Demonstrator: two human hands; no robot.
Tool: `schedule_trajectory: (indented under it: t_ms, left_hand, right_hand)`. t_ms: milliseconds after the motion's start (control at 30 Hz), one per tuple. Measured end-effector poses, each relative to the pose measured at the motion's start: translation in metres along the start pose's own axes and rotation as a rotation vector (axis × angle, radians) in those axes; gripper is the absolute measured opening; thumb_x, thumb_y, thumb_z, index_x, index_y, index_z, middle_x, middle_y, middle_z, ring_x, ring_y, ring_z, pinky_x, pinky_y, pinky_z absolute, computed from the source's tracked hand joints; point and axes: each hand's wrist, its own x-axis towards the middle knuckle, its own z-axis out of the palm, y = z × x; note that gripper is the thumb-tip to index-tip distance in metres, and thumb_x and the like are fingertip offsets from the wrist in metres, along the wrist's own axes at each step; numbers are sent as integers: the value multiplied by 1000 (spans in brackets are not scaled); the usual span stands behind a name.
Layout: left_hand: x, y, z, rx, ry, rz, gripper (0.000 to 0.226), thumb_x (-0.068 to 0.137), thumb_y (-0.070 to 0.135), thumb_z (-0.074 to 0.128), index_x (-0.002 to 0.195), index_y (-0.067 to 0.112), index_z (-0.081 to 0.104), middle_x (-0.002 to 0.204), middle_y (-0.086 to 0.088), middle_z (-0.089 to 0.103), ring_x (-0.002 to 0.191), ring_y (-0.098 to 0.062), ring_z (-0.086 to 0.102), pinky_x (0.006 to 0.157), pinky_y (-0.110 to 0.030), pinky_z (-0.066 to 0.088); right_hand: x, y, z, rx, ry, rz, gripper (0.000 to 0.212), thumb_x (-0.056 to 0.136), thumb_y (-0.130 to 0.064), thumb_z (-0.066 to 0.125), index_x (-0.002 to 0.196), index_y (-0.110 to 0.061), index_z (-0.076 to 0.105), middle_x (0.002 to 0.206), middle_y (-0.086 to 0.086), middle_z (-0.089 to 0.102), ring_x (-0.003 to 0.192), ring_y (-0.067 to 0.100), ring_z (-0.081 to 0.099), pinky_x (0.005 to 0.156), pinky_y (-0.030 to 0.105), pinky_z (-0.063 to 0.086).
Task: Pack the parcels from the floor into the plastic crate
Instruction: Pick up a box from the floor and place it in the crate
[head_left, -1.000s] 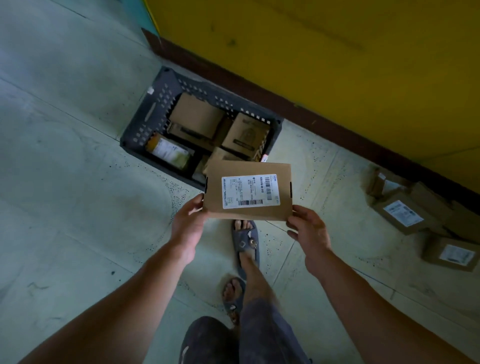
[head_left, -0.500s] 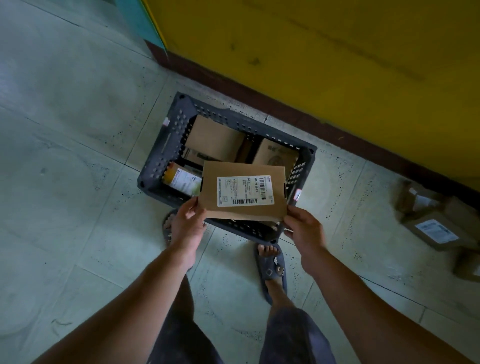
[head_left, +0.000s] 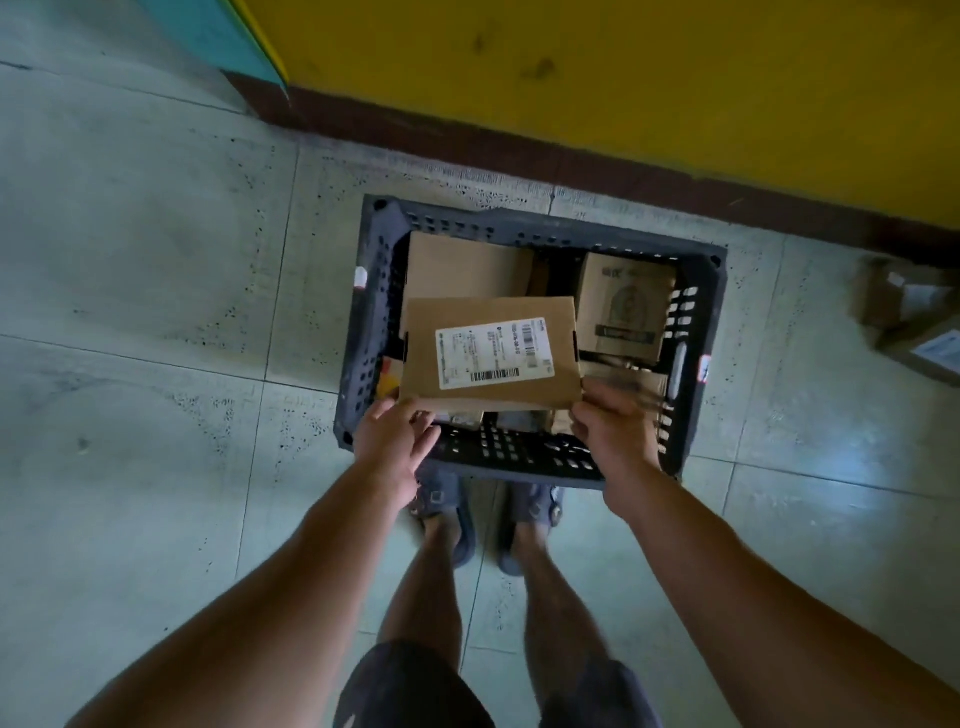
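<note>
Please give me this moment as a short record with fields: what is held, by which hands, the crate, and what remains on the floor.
held item: flat brown cardboard parcel with a white label, above the crate
left hand: grips the parcel's near left corner
right hand: grips its near right corner
crate: dark grey perforated plastic crate, on the floor, several cardboard boxes inside
still on floor: brown cardboard parcels at the right edge, by the wall

Yellow wall (head_left: 623, 78) (brown skirting (head_left: 519, 150)) over tiled floor (head_left: 156, 260).

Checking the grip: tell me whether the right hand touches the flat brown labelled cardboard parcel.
Touching. Head view: right hand fingers pinch the parcel's near right corner.
</note>
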Motion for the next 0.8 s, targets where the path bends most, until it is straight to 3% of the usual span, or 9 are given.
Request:
schedule_trajectory:
  t_ms: [100,200,300,433,500,600,700,800]
  left_hand:
    - [30,8,15,-54,50,1,25,97,15,52,121,16,60,106,-5,68,93,-14,67,82,-28,58]
    - [61,16,30,-73,74,-22,8,96,17,55,94,15,62,100,-3,66,88,-10,65,71,-21,57]
    - [93,22,37,-42,107,-9,9,92,18,61,84,14,62,98,-4,66,95,-12,65,85,-24,55]
    - [132,27,44,13,106,-11,6,91,21,64,88,15,64,95,-1,64,93,-10,62,87,-27,55]
    - [146,27,46,11,117,-24,7,93,18,60,96,13,64,91,0,61,90,-8,60,83,-24,56]
    - [157,27,48,-103,29,3,22,95,10,53,115,7,63,92,-2,65,88,-9,63,75,-21,54]
    - [157,30,53,-230,-96,28,27,93,1,51,118,2,60,104,-8,70,96,-14,68,74,-23,55]
    - [151,34,59,-229,-115,45,30,91,1,51,120,2,60,112,-11,69,101,-17,68,75,-27,56]
  right_hand:
    - [21,-1,22,5,-4,47,37,85,-14,57,77,-48,68,94,-8,71,95,20,66,93,44,53]
    - [53,-1,42,6,3,71,33,86,-13,57,96,-43,68,94,-8,71,89,13,66,87,36,55]
    - [84,-1,61,31,12,104,40,86,-12,57,117,-35,66,98,-5,71,87,14,67,82,31,55]
    - [111,0,80,35,12,122,43,85,-13,60,122,-35,61,107,0,69,95,19,66,84,34,56]
    - [118,-1,87,87,-10,147,38,87,-10,58,117,-32,63,105,4,67,96,20,63,81,33,53]
    - [124,-4,97,213,-9,220,27,87,-6,57,81,-31,63,81,6,63,81,20,60,78,33,51]
    - [127,-7,106,381,-15,282,16,83,-3,60,77,-18,63,72,5,60,74,18,61,76,29,52]
    - [126,-14,106,433,-38,285,17,84,0,58,74,-14,61,62,3,55,60,15,56,72,25,51]
